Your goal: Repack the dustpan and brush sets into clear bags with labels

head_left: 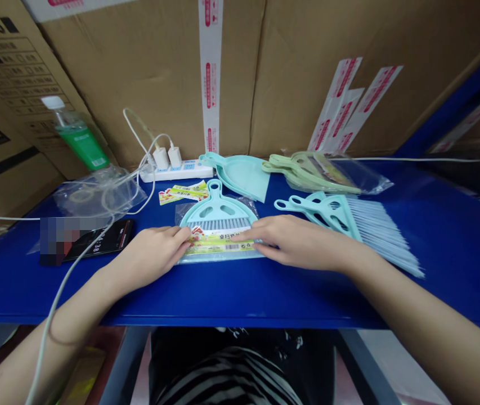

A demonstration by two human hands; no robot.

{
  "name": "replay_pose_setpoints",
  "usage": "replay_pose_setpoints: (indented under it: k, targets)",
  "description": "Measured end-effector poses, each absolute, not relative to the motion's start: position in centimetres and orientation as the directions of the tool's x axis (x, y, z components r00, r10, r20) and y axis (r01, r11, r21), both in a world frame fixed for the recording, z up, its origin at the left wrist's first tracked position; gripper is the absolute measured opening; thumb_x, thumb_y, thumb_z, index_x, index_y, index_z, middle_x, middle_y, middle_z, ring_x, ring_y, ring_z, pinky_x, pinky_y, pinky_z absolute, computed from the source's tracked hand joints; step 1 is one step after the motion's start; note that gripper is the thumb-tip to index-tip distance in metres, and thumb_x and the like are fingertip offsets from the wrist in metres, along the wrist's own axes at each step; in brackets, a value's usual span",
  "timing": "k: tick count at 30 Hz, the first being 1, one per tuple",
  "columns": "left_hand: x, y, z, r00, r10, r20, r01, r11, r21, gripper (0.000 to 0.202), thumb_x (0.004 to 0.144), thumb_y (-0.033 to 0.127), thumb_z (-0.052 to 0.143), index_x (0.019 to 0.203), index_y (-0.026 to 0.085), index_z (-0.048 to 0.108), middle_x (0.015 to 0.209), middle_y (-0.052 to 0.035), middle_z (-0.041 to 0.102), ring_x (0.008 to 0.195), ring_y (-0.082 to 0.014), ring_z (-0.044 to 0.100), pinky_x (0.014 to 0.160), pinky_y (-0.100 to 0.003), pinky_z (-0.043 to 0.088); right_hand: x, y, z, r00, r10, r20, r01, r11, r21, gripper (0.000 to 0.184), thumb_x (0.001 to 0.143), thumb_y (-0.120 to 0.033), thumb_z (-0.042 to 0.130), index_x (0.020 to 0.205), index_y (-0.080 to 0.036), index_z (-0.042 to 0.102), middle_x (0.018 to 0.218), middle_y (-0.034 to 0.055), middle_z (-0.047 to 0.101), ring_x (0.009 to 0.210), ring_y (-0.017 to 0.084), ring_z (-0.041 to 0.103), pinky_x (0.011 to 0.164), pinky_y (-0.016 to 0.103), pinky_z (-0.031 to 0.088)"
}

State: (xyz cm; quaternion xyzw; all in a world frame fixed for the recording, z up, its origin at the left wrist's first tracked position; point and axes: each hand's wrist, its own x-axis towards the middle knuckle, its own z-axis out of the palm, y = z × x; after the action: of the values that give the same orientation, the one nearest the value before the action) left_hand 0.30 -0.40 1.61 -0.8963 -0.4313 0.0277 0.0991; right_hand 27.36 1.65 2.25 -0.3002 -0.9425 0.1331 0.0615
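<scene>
A light-blue dustpan and brush set (215, 209) lies in front of me, clear plastic film showing around it. Across its lower part runs a yellow-green and white printed label (223, 241). My left hand (158, 249) has its fingers closed at the label's left end; the fingertips' exact hold is partly hidden. My right hand (292, 239) lies over the right end, fingers stretched out and apart, the index finger resting on the label. To the right are loose light-blue brushes (375, 225) with pale bristles. Behind the set sit light-blue dustpans (243, 173).
A bagged green dustpan set (319, 173), spare labels (183, 192) and a power strip (189, 169) with chargers line the back. At left are a phone (115, 239), white cables, crumpled plastic (96, 194) and a bottle (81, 140). Cardboard boxes (159, 67) wall the blue table (231, 295).
</scene>
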Motion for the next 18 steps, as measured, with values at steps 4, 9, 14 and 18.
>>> replay_pose_setpoints:
  k: [4, 9, 14, 18]
  targets:
    - [0.27, -0.32, 1.57, 0.621, 0.784, 0.024, 0.768, -0.601, -0.222, 0.029, 0.098, 0.029, 0.029, 0.09, 0.019, 0.056, 0.079, -0.0041, 0.069, 0.073, -0.0187, 0.067, 0.063, -0.028, 0.051, 27.33, 1.66, 2.33, -0.812, 0.583, 0.034, 0.55, 0.783, -0.289, 0.049, 0.086, -0.006, 0.05, 0.131, -0.024, 0.061, 0.122, 0.0058, 0.069, 0.104, 0.02, 0.066, 0.089, 0.034, 0.05]
    - [0.35, -0.4, 1.68, 0.617, 0.787, 0.013, 0.77, -0.601, -0.215, 0.029, 0.099, 0.028, 0.029, 0.092, 0.019, 0.056, 0.081, -0.0043, 0.069, 0.075, -0.0184, 0.068, 0.064, -0.028, 0.051, 27.17, 1.64, 2.44, -0.804, 0.594, 0.003, 0.566, 0.768, -0.3, 0.05, 0.086, -0.005, 0.05, 0.132, -0.023, 0.06, 0.124, 0.0061, 0.068, 0.106, 0.022, 0.066, 0.091, 0.036, 0.05]
    - [0.37, -0.45, 1.69, 0.614, 0.789, 0.02, 0.775, -0.598, -0.205, 0.029, 0.098, 0.028, 0.029, 0.092, 0.019, 0.056, 0.08, -0.0041, 0.069, 0.074, -0.0182, 0.068, 0.064, -0.028, 0.051, 27.23, 1.67, 2.33, -0.805, 0.593, 0.011, 0.563, 0.77, -0.299, 0.05, 0.086, -0.005, 0.051, 0.131, -0.024, 0.06, 0.122, 0.0061, 0.069, 0.104, 0.021, 0.067, 0.089, 0.035, 0.05]
    - [0.31, -0.38, 1.59, 0.62, 0.784, 0.028, 0.771, -0.601, -0.211, 0.03, 0.098, 0.029, 0.028, 0.091, 0.019, 0.055, 0.079, -0.0043, 0.069, 0.073, -0.0182, 0.068, 0.063, -0.028, 0.05, 27.34, 1.69, 2.25, -0.816, 0.578, 0.035, 0.543, 0.786, -0.296, 0.05, 0.086, -0.006, 0.05, 0.131, -0.026, 0.06, 0.121, 0.0058, 0.07, 0.102, 0.021, 0.067, 0.088, 0.034, 0.05]
